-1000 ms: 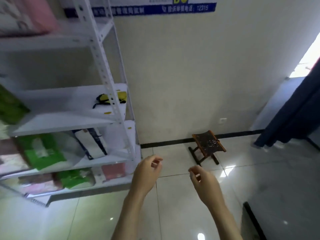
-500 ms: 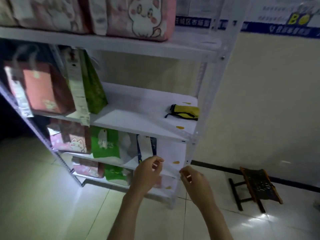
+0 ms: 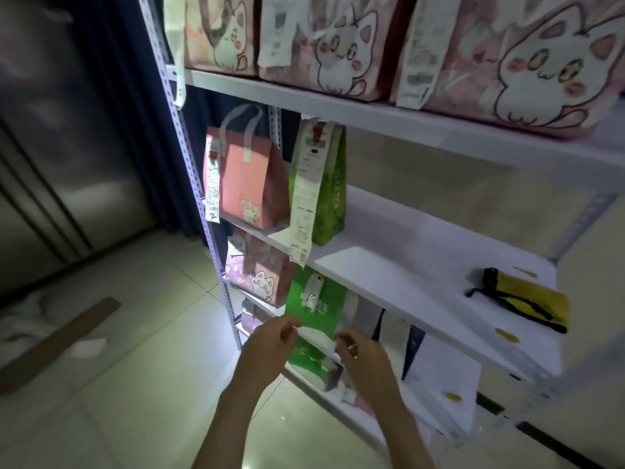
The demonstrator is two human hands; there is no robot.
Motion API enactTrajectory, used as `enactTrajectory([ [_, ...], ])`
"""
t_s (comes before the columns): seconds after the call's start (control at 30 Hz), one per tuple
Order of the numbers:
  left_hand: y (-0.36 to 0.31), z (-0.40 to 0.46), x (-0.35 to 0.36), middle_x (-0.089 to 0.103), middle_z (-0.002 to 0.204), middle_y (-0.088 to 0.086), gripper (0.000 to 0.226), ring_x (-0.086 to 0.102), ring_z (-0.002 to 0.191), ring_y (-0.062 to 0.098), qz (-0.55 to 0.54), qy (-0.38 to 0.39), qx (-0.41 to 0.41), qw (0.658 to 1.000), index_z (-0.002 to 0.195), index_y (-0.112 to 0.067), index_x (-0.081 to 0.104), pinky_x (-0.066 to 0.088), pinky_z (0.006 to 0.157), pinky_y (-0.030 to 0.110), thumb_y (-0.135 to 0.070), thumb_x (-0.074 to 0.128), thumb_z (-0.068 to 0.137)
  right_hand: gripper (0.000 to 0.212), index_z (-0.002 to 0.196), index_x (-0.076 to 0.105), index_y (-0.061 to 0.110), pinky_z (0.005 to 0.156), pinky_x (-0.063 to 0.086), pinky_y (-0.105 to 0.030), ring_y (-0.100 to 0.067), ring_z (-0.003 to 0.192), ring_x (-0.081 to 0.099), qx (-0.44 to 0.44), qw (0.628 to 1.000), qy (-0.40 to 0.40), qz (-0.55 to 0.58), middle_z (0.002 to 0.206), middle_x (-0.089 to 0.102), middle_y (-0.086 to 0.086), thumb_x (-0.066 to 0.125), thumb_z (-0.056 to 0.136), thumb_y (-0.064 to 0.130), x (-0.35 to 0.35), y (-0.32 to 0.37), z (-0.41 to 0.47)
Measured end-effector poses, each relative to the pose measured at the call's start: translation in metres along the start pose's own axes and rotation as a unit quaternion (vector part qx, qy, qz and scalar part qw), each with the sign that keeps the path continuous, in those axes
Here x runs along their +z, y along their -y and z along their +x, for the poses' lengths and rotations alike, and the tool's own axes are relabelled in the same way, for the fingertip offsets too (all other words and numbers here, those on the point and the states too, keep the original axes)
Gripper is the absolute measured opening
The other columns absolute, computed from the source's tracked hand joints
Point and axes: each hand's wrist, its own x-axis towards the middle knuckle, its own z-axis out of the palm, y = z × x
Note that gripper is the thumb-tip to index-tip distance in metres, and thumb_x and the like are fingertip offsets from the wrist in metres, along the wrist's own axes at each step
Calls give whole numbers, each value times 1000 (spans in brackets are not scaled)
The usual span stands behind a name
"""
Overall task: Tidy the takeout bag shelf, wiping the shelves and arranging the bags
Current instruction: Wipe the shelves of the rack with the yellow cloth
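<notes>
The white metal rack (image 3: 406,265) fills the right half of the head view. Pink cat-print bags (image 3: 338,45) line its top shelf. On the middle shelf stand a pink bag (image 3: 250,184) and a green bag (image 3: 329,194) with a long receipt; a yellow pouch (image 3: 527,301) lies at the right end, near yellow spots (image 3: 507,336). Below are a pink cat bag (image 3: 260,275), a green bag (image 3: 314,306) and a dark blue bag (image 3: 414,346). My left hand (image 3: 270,346) and my right hand (image 3: 363,358) pinch a thin white sheet (image 3: 316,338) stretched between them, in front of the lower green bag.
A long brown board (image 3: 61,340) and a crumpled white sheet (image 3: 86,348) lie on the tiled floor at left. A dark curtain (image 3: 135,96) hangs beside the rack's left post, and a grey metal door (image 3: 50,130) stands further left.
The view has swung left from the wall and stool to the rack's left half. Both hands stay raised and close together, now in front of the lower green bag.
</notes>
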Motion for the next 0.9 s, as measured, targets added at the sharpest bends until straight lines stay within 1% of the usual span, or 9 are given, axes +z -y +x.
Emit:
enactTrajectory([
  [0.13,24,24,-18,69,100,-17,18,63,83,-2,33,3,7,999,111,-34,70,44,68,10,-23,60,100,16,96,64,40,68,59,-20,2,75,69,10,999,18,37,88,71,17,59,102,26,27,17,39],
  [0.23,32,55,-31,69,100,-16,19,64,84,-1,6,0,2,1000,113,-32,70,52,73,20,-20,62,99,12,96,64,33,64,55,-15,0,76,68,27,998,8,52,87,70,14,56,103,27,42,27,73],
  [0.3,33,82,-40,69,101,-17,22,65,85,-1,-11,0,-4,1000,118,-31,69,55,78,25,-21,63,100,14,94,65,30,65,55,-20,-4,76,67,44,997,-18,65,84,69,11,55,103,29,50,31,100],
  [0.47,25,150,-50,67,109,-13,30,61,85,1,-14,18,11,1000,131,-25,59,41,68,2,-19,60,102,8,96,54,30,62,63,-38,-10,78,72,97,979,-133,119,97,69,9,57,102,36,68,49,166],
  [0.53,21,172,-47,71,115,-7,27,65,91,6,-50,14,-9,999,128,-22,58,49,72,9,-20,61,101,8,100,51,38,59,64,-36,-7,76,73,115,972,-158,132,104,69,9,60,100,39,78,51,183],
  [0.6,19,190,-40,71,118,-5,25,68,98,12,-91,14,-28,995,124,-20,56,58,84,28,-22,63,100,5,102,52,42,60,64,-36,-4,73,73,119,973,-154,125,102,72,13,56,101,41,89,48,194],
  [0.63,18,198,-37,71,120,-5,26,68,100,13,-103,18,-38,994,123,-21,54,58,83,30,-24,65,99,3,103,52,42,62,64,-37,-4,72,73,118,974,-149,121,99,73,13,54,103,40,94,46,197],
  [0.77,20,219,-29,69,125,-8,23,69,98,10,-114,32,-45,992,114,-23,52,51,66,13,-24,67,97,7,101,57,37,64,63,-36,-10,71,72,125,978,-114,124,91,74,11,52,104,36,100,46,202],
  [0.9,29,231,-31,77,112,-1,17,75,90,13,-164,67,-40,983,102,-13,60,62,73,26,-9,73,92,10,100,60,34,61,59,-27,-11,70,72,131,973,-117,148,81,74,8,54,105,28,91,48,193],
])
